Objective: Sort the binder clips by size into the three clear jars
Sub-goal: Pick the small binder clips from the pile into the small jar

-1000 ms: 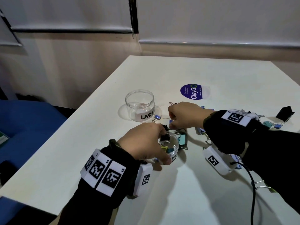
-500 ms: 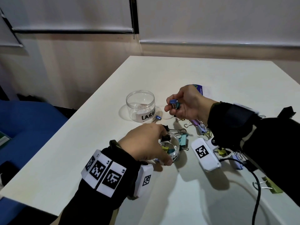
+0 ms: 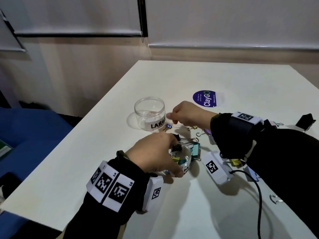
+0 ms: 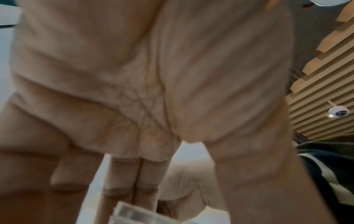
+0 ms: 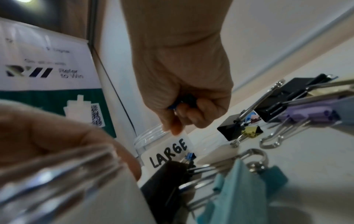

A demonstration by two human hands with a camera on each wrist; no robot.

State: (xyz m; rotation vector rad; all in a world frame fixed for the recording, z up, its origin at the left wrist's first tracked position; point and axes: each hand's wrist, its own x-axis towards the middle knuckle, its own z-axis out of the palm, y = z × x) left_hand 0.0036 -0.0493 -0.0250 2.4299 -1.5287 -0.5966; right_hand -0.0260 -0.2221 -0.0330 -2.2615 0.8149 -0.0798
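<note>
My left hand (image 3: 151,152) grips a small clear jar (image 3: 183,163) from above; several yellow, teal and black clips lie in it. The left wrist view shows mostly the palm (image 4: 153,91) and the jar's rim (image 4: 134,212). My right hand (image 3: 186,114) is curled beside the clear jar labelled LARGE (image 3: 149,112). In the right wrist view its fingers (image 5: 184,91) pinch a small blue binder clip (image 5: 181,103) just above that jar's rim (image 5: 149,134). Another small blue clip (image 3: 168,126) lies on the table against the LARGE jar.
Loose clips lie on the white table (image 3: 207,204): a big teal one (image 3: 195,150), a purple one (image 3: 207,131), yellow ones (image 3: 235,162), a black one (image 3: 305,119) at the far right. A round ClayGo sticker (image 3: 205,99) lies behind. The table's left edge drops to a blue seat (image 3: 34,135).
My right hand lifted a small blue clip off the pile, raised it, then moved down and left to the LARGE jar. My left hand stayed on the small jar.
</note>
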